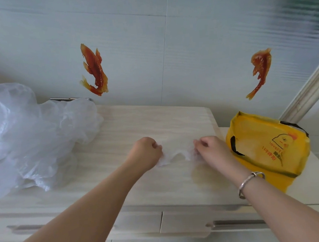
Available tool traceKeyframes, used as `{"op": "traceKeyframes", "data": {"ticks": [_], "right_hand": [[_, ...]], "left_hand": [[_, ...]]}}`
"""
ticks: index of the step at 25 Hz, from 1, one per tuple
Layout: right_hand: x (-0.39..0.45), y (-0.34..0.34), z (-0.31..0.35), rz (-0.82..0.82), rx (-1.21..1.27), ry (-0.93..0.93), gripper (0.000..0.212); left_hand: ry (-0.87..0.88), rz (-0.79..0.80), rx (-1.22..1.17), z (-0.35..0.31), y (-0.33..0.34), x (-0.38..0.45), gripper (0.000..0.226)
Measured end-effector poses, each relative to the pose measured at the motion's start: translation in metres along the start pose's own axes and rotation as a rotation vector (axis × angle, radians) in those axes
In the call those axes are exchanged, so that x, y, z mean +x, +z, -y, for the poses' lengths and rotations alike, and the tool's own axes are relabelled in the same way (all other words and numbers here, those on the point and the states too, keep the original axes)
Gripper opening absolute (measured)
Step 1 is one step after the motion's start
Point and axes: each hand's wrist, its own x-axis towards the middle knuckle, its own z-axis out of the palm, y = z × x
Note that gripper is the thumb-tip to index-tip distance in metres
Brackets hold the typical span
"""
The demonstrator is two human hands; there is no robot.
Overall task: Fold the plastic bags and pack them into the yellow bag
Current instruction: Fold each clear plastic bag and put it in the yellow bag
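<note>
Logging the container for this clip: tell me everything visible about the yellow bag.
The yellow bag is glossy plastic with black handles, a printed duck-like cartoon and red lettering. It lies slumped and wrinkled at the right end of the pale wood-grain cabinet top, its opening toward the wall. Neither hand touches it; the right hand is just beside it.

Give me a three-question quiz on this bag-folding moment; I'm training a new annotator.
1. True or false: both hands pinch the clear plastic bag flat on the cabinet top.
2. Which wrist wears the silver bracelet?
3. The yellow bag lies: A) by the left hand, B) by the right hand, C) on the heap of plastic bags.

Key: 1 true; 2 right; 3 B.
</note>
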Motion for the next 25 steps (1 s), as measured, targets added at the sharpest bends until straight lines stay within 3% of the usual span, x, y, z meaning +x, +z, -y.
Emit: {"op": "traceKeyframes", "data": {"ticks": [3, 7, 10, 12, 14, 17, 19, 21, 25], "right_hand": [[0.006, 0.003, 0.0, -0.044, -0.13, -0.041, 0.042], [0.006, 0.004, 0.001, -0.147, -0.476, -0.174, 0.034], [0.005, 0.006, 0.0, -0.149, -0.64, -0.289, 0.027], [0.006, 0.006, 0.0, -0.148, -0.666, -0.309, 0.021], [0.005, 0.006, 0.003, -0.206, -0.708, -0.345, 0.019], [0.001, 0.004, 0.012, -0.3, -0.604, -0.496, 0.025], [-0.006, 0.004, 0.022, -0.207, -0.409, -0.545, 0.034], [-0.013, 0.005, 0.025, -0.04, -0.268, -0.456, 0.04], [-0.013, 0.012, 0.012, 0.301, -0.402, -0.367, 0.059]], "left_hand": [[-0.07, 0.008, -0.055, 0.005, 0.003, 0.005, 0.029], [-0.008, -0.066, 0.373, -0.006, 0.005, -0.008, 0.015], [0.181, -0.184, 0.646, -0.012, 0.01, -0.015, 0.042], [0.409, -0.235, 0.666, -0.013, 0.011, -0.014, 0.039], [0.552, -0.137, 0.654, -0.01, 0.012, -0.013, 0.027], [0.545, -0.019, 0.699, -0.006, 0.013, -0.014, 0.026], [0.517, 0.0, 0.721, -0.005, 0.013, -0.015, 0.027], [0.474, 0.04, 0.688, -0.005, 0.012, -0.015, 0.029], [0.43, 0.139, 0.651, -0.003, 0.01, -0.017, 0.037]]}}
